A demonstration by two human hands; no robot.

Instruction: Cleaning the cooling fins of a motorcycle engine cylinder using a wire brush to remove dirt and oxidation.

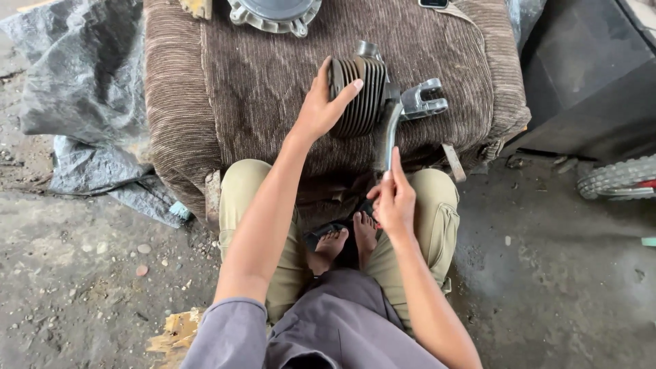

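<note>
On the brown cushion [260, 82], our left hand [320, 109] clamps its fingers on the finned cylinder [361, 96], our right hand [395, 199] fingers closed around the metal lever [389, 137].

A single head-worn camera looks steeply down from above the person's own lap, close enough that both forearms run up from the bottom edge. It faces forward past the left hand [320, 109] and right hand [394, 199], over a brown cushion [273, 102] beyond them, concrete floor [82, 273] to both sides.
</note>
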